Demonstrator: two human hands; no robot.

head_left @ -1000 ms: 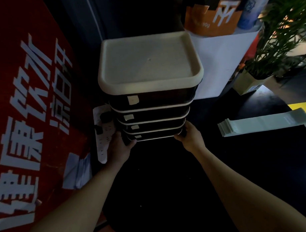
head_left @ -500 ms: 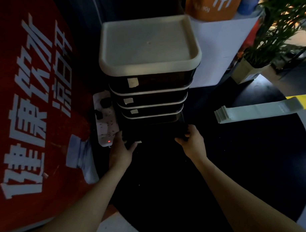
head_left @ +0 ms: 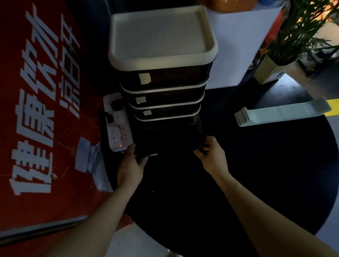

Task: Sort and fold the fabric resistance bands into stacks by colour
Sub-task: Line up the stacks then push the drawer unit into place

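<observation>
Hands grip bottom drawer [head_left: 168, 136] corners: left hand [head_left: 130, 164], right hand [head_left: 211, 155]; green bands [head_left: 279, 113] lie rightward, long axis sideways (right hand nearer).

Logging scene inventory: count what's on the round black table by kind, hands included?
Drawer tower: 1
Drawers in it: 4, bottom drawer pulled out
Stack of pale green bands: 1
Hands: 2, left hand and right hand, both gripping the bottom drawer
Total: 8
</observation>
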